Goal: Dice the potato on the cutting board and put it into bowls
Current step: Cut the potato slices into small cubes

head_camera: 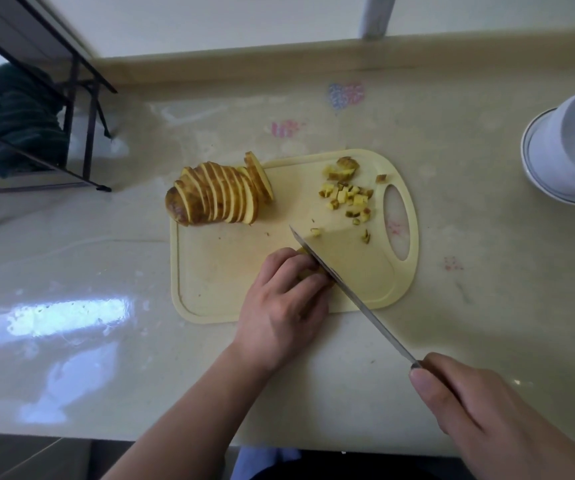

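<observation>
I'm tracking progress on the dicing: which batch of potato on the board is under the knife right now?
The small piece held under the left hand, against the knife blade. The sliced potato row and diced pile lie untouched farther back.

Pale-yellow cutting board point(230, 268), white bowls point(566, 157) — dark-rimmed

On the cutting board point(217, 271), the bare stretch left of the left hand point(279, 306) lies open. The row of potato slices point(220, 195) blocks the board's far left corner, and the diced pieces point(348, 199) take up the far right by the handle hole. The knife point(348, 292) slants across the near right part. Between the board and the stacked bowls point(566, 150) the worktop point(469, 202) is free.
</observation>
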The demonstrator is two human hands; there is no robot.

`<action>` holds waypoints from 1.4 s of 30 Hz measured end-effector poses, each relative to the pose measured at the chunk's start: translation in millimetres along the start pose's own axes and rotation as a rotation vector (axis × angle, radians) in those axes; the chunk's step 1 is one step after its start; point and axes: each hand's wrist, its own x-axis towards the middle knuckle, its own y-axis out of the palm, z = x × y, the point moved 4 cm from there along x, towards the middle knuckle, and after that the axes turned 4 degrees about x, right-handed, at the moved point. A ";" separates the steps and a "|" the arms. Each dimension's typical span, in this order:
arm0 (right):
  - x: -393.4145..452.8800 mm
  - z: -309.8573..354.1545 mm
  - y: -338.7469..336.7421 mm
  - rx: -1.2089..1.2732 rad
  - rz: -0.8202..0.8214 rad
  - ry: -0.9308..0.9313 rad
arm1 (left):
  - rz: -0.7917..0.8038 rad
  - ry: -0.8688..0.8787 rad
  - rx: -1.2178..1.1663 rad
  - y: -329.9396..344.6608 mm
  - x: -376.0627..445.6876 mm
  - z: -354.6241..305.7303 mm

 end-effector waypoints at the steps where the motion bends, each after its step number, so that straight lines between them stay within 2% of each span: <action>1: 3.2 0.9 0.6 -0.014 -0.012 -0.008 | -0.001 0.002 -0.001 -0.2 0.1 -0.3; 7: 21.1 3.9 -2.1 0.025 -0.051 -0.037 | 0.009 0.011 0.000 -0.8 0.9 -0.2; 16: 15.1 6.2 0.0 0.123 0.011 -0.023 | -0.036 0.002 -0.025 -3.2 -0.8 -1.8; 24: 4.5 10.5 0.1 0.020 0.020 -0.038 | -0.029 -0.037 -0.073 -3.8 -1.0 2.7; 32: 14.6 10.4 10.9 -0.060 -0.057 -0.078 | -0.031 -0.025 -0.065 -3.9 -0.4 2.7; 42: 20.0 8.3 2.6 0.081 -0.005 -0.047 | -0.045 0.025 -0.044 -6.4 -2.1 3.7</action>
